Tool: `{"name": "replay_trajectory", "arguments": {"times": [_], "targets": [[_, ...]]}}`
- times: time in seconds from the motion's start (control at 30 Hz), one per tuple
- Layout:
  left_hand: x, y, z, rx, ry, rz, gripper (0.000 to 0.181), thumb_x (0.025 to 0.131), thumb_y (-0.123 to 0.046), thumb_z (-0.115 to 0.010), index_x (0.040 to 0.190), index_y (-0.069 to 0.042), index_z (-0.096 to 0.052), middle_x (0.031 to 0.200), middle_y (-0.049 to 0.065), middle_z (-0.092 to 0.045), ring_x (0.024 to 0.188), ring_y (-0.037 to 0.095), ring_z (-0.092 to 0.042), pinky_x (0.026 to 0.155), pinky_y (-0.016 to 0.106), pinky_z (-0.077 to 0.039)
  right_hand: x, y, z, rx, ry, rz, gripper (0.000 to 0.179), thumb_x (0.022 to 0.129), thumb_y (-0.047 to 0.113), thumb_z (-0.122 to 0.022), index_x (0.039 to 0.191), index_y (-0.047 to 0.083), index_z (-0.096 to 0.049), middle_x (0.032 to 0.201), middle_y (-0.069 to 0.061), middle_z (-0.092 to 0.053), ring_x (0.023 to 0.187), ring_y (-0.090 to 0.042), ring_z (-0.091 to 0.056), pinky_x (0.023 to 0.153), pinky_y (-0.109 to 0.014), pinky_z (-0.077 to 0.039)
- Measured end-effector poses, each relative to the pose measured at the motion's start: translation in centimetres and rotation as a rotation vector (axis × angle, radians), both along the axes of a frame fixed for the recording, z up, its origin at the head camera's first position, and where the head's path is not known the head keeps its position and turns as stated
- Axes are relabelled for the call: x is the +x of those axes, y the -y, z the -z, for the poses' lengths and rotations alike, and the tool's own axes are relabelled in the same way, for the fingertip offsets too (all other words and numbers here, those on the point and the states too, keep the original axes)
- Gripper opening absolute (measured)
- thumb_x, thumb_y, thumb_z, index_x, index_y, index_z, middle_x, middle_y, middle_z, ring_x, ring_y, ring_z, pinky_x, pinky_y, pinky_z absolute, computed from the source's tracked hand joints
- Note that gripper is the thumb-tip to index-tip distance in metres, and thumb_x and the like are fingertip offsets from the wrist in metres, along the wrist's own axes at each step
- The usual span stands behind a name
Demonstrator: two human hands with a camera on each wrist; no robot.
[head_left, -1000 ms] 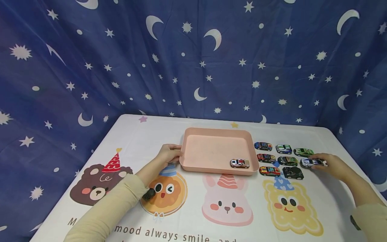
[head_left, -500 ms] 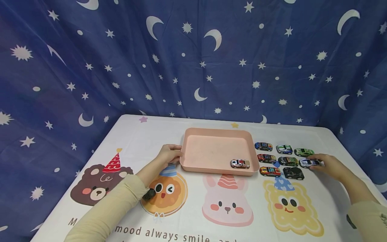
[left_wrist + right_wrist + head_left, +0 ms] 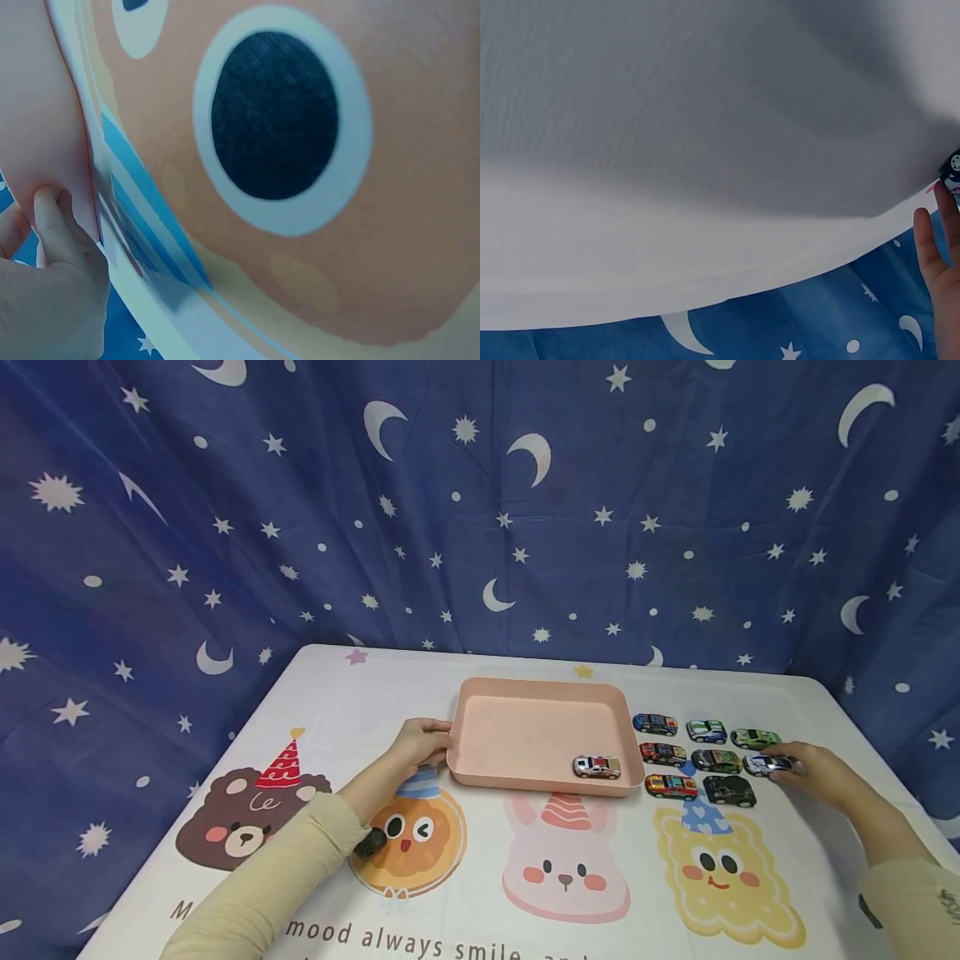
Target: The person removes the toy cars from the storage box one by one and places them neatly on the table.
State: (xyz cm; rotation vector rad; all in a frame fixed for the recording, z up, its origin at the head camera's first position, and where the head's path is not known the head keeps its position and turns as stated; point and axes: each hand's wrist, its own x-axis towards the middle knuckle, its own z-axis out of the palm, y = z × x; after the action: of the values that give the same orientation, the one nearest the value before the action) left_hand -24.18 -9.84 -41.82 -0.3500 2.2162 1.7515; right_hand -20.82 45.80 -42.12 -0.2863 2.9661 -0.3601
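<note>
With thumb and fingers my left hand (image 3: 416, 743) grips the left edge of a shallow pink tray (image 3: 517, 727). In the left wrist view the thumb presses on the tray wall (image 3: 45, 112). A silver toy car (image 3: 597, 767) with red and orange markings sits in the tray's front right corner. To the right of the tray, my right hand (image 3: 819, 768) holds the rear end of a white and blue toy car (image 3: 761, 764) on the table. In the right wrist view only a bit of this car (image 3: 952, 171) shows at the edge, at the fingertips.
Several more toy cars stand in close rows right of the tray, among them a blue one (image 3: 655, 724), a green one (image 3: 754, 739), a red and yellow one (image 3: 671, 787) and a black one (image 3: 730, 791). A starry blue curtain (image 3: 420, 560) hangs behind the table.
My right hand has slid the white and blue car slightly left, closer to the green and dark car in its row. My left hand stays on the tray.
</note>
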Motion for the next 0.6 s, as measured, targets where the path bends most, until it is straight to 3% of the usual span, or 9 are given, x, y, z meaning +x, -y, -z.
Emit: {"name": "replay_trajectory", "arguments": {"times": [0.6], "targets": [[-0.02,0.03,0.14,-0.009,-0.003,-0.003,0.037,0.084,-0.003,-0.064,0.121,0.001,-0.061,0.100,0.012,-0.068,0.057,0.002,-0.056,0.051,0.011,-0.047,0.78,0.10,-0.09,-0.010,-0.094,-0.026,0.037,0.079,0.008,-0.070,0.107,-0.014,-0.059,0.109,-0.039,-0.056,0.100,-0.055,-0.052,0.084,-0.065,-0.043]]}}
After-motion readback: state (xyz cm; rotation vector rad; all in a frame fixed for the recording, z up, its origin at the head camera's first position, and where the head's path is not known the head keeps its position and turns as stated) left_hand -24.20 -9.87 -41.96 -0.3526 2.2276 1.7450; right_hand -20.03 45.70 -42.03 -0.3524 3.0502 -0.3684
